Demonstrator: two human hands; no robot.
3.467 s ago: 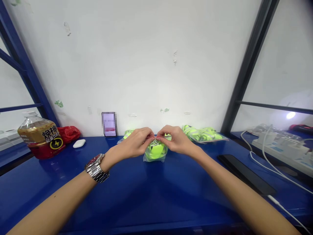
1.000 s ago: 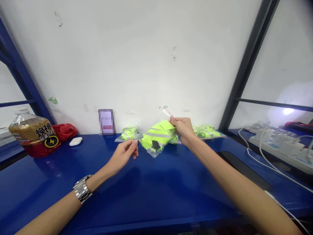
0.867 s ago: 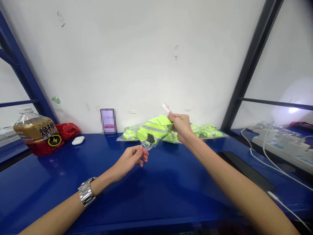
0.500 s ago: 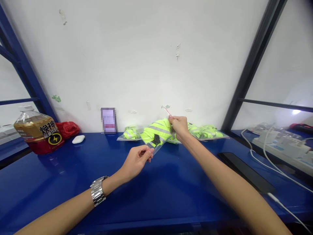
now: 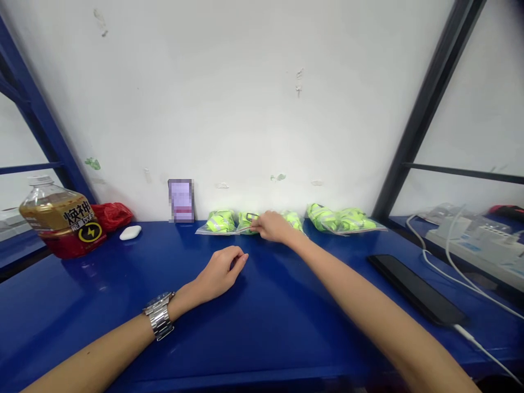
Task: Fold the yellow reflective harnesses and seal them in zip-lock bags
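Note:
My right hand reaches to the back of the blue table, its fingers closed on a clear plastic bag packed with yellow-green reflective fabric with grey stripes. Its fingertips hide part of that bag. To its left sits a similar bag; another bag lies partly behind my right wrist. Further right are two more such bags, one bag leaning against the other bag. Nearer to me, my left hand is held low over the table with its fingers curled in and nothing showing in them.
A large drink bottle, a red plastic bag and a white earphone case stand at left. A blurred upright phone-like panel leans on the wall. At right lie a black phone on a cable and a white power strip.
The bag stretched between both hands has been set down in the row at the back. My right hand has moved down and left; my left hand has let go and drawn slightly back.

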